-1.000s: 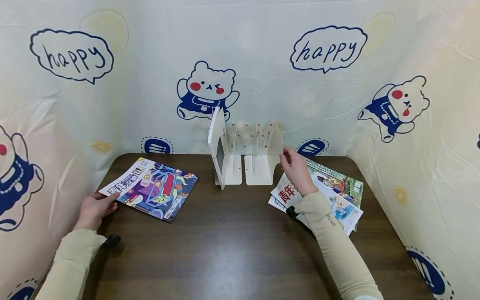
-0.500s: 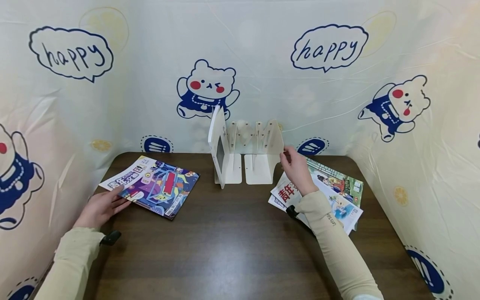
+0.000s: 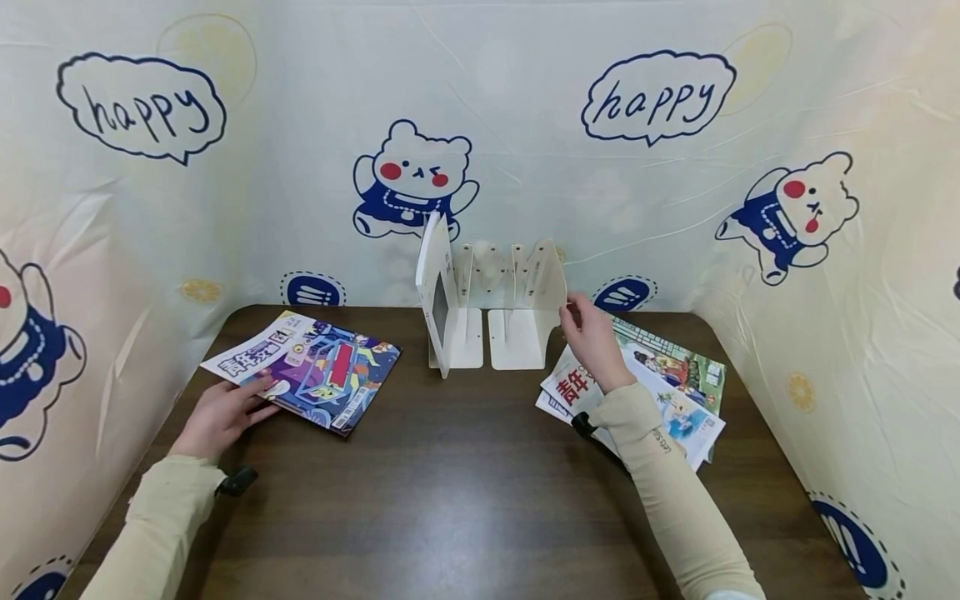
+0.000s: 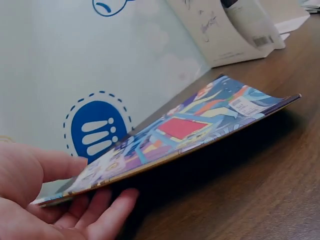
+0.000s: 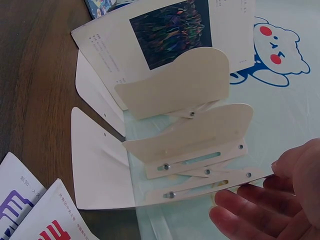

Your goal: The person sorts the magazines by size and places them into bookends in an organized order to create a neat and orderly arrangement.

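A: Doing what, with the left hand (image 3: 222, 412)?

B: Pinching the bright magazine (image 3: 326, 371) at its near left edge — thumb on top, fingers under.

A: Flat down on the desk (image 3: 465, 508)?

B: No, tipped up, with dark shade under the near edge. Cannot tell about the far edge, touching or not.

A: And with the right hand (image 3: 596, 337)?

B: Pinching too. Thumb and fingers on the outer edge of the white stand (image 3: 517, 343), at its right end, far back in the middle of the desk.

A: Holding it up?

B: More like keeping it steady, at a guess.

A: And a bit farther out?

B: At the left end of the stand, a white booklet (image 3: 432, 267) up on its edge. Over to the right, partly hidden by the right arm (image 3: 667, 487), a loose pile of magazines (image 3: 684, 410), fanned out. Behind it all, a pale cloth (image 3: 525, 100) with the word "happy" on it.

A: Up to which step, then?

B: Probably just the picking-up bit — well apart from the stand.

A: Needing what next?

B: Likely a tight pinch and a slow lift, so as not to bend or drop the magazine. Best with the right hand on the stand, to stop any sliding.
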`<state>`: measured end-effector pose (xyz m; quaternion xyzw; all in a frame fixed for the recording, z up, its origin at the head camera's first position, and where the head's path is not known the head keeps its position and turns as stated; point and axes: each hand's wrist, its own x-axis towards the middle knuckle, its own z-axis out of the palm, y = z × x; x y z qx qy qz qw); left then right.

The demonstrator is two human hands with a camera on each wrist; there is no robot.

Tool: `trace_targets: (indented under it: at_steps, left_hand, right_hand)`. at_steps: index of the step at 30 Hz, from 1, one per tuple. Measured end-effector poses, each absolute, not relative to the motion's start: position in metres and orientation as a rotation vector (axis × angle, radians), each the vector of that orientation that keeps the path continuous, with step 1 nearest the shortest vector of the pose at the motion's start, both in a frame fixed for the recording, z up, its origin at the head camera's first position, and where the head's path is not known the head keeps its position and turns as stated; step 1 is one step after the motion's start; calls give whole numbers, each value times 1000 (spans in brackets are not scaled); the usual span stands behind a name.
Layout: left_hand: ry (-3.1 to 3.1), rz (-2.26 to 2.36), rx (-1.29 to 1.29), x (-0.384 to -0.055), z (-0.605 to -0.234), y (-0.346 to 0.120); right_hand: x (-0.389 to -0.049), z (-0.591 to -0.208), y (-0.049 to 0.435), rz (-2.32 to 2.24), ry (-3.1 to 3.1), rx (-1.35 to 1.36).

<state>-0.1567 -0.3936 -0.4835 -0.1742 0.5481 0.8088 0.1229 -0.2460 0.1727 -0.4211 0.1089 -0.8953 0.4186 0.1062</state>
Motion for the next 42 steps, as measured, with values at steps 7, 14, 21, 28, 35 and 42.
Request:
trace_targets:
  at_steps: [7,14,21,28,35,42]
  left_hand:
    - [1618,2353,-484,-156,-487,-388]
    - [1700,2331,-416,-158,-491,-381]
    - [1741,2309,-525,-159,-490,-381]
    - [1739,2377,-535,-156,-493,-382]
    - [1860,2361,-488,-154,-495,-378]
    - [1983,2367,-455,-155,-491,-374]
  right_hand:
    - [-245,-421,172,1245,-2635,322]
    - [-245,-421,171,1236,-2632,319]
    - [-244,-422,172,1244,-2637,318]
    - [-245,-421,172,1246,-2629,321]
    - [-244,-422,172,1254,-2628,315]
    - [-245,-421,171,1265,-2627,311]
